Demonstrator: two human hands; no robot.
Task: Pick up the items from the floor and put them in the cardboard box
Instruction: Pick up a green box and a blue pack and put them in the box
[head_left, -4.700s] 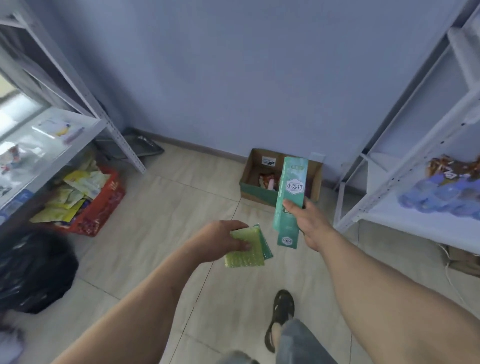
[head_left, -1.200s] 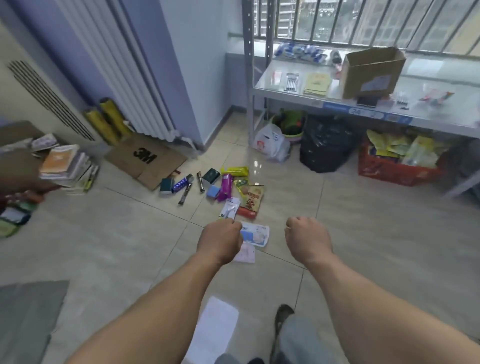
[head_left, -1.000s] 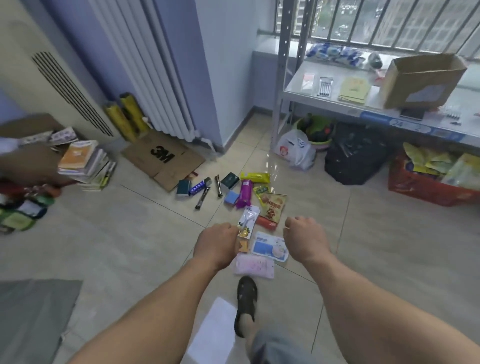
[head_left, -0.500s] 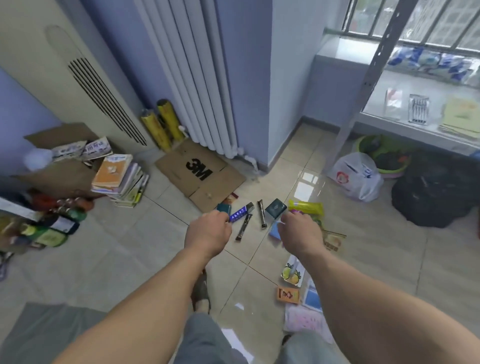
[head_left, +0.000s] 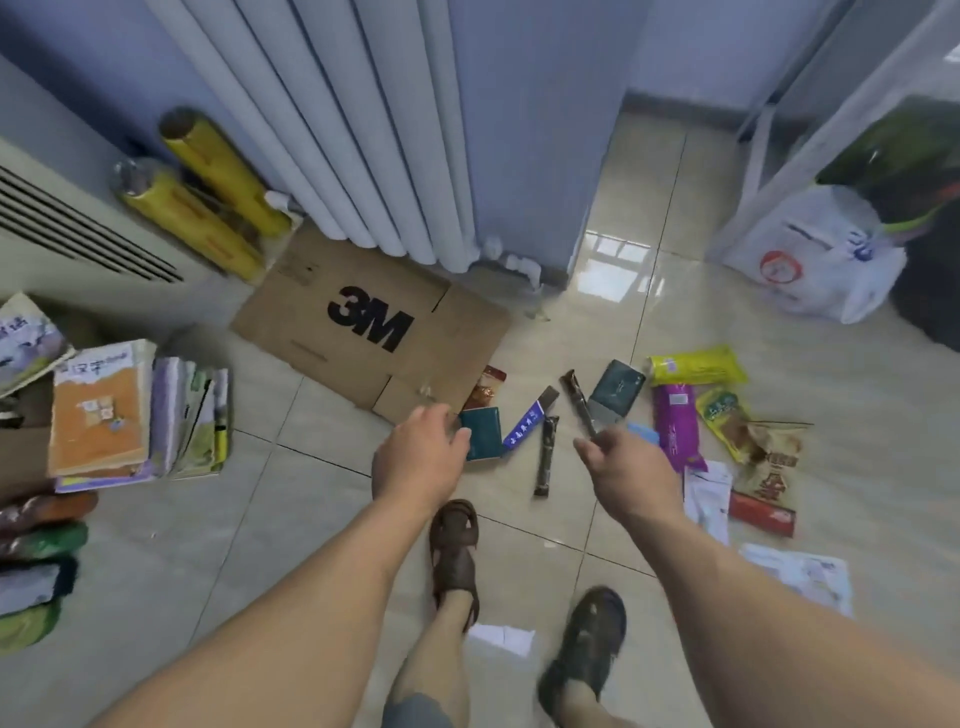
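Several small items lie scattered on the tiled floor: a dark green box (head_left: 483, 434), a blue strip packet (head_left: 524, 431), a brown stick sachet (head_left: 546, 457), a dark teal box (head_left: 618, 387), a yellow packet (head_left: 696, 364) and a purple packet (head_left: 675, 421). My left hand (head_left: 421, 457) hovers just left of the dark green box, fingers relaxed and holding nothing. My right hand (head_left: 623, 467) hangs loosely curled at the near end of a second brown stick (head_left: 576, 397), partly covering a light blue item (head_left: 644, 434). The cardboard box for the items is out of view.
A flattened 3M cardboard sheet (head_left: 363, 322) lies below the white radiator (head_left: 363, 130). Yellow rolls (head_left: 202, 197) and a stack of books (head_left: 104, 410) are at the left. A white plastic bag (head_left: 815, 260) stands by the shelf leg. My sandalled feet (head_left: 454, 551) are close to the items.
I have turned away from the box, walked to the scattered items and bent over them. Both hands, now holding nothing, have come down close to the floor items.
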